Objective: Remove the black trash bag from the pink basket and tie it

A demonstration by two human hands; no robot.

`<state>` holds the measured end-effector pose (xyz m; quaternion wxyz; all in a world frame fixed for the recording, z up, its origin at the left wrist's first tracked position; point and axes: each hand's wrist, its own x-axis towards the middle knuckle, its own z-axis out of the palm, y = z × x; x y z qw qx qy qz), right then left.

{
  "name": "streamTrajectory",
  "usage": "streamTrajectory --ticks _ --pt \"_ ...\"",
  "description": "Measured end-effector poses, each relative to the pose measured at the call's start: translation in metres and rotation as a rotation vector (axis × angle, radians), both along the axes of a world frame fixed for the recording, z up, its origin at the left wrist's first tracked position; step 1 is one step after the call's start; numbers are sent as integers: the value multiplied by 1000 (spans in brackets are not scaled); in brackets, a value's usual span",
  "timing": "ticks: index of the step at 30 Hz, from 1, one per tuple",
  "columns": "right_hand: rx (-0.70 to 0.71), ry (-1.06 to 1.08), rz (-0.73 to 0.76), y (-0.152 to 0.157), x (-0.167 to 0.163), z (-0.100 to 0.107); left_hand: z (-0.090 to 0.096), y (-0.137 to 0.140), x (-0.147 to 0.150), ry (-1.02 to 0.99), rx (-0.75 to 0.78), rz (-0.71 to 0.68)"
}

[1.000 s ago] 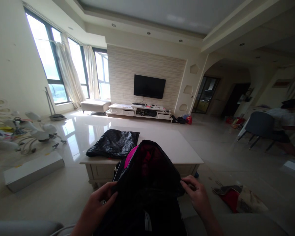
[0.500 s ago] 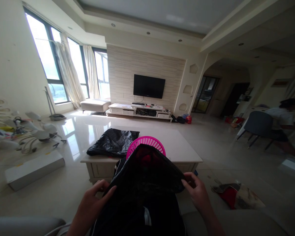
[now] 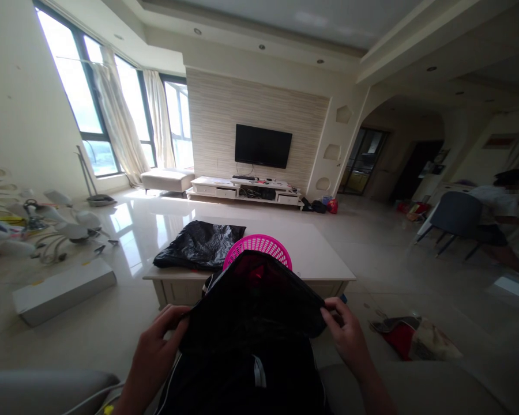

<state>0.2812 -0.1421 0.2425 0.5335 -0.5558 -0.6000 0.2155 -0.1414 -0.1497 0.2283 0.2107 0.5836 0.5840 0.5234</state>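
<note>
A black plastic bag (image 3: pixel 255 305) is stretched between my two hands over my lap, its mouth spread wide. My left hand (image 3: pixel 160 340) pinches the bag's left edge between thumb and fingers. At the right edge, my right hand (image 3: pixel 343 331) grips the plastic the same way. Behind the bag's far edge, a bright pink perforated basket (image 3: pixel 263 242) shows its rim; its lower part is hidden. Something red shows dimly inside the bag's mouth. Left of the basket, another black plastic bag (image 3: pixel 199 245) lies flattened on the white table (image 3: pixel 315 248).
A long white box (image 3: pixel 64 291) lies on the floor at left. Red and beige cloth items (image 3: pixel 415 337) lie on the floor at right. A person (image 3: pixel 497 207) sits on a dark chair (image 3: pixel 454 213) farther right. A television (image 3: pixel 263 146) hangs on the far wall.
My left hand has moved slightly up and now pinches the bag right at its edge, pulling the mouth straighter. The right hand stays nearly in place. The camera view has shifted slightly.
</note>
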Motion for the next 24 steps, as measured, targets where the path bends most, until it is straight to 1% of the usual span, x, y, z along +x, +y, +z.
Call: streamTrajectory --ticks 3,6,10,13,16,18,20,22,24 --pt "-45 -32 36 1 0 -3 -1 1 0 36 73 -31" --pt "-39 -76 27 2 -1 -7 -2 1 3 53 67 -57" --pt "-84 -87 3 3 -1 -12 0 0 7 71 -57 -57" --pt "-105 -91 33 3 0 -13 4 0 9 103 -123 -51" --pt "-33 -108 65 4 2 -11 4 1 9 164 -192 -71" --pt "24 -96 70 4 2 -10 4 2 10 193 -260 -113" --pt "36 -71 78 3 2 -8 5 2 11 187 -291 -179" --pt "6 -51 95 3 2 -8 8 0 12 171 -252 -227" --pt "-26 -39 89 2 1 -9 11 -1 13 166 -164 -229"
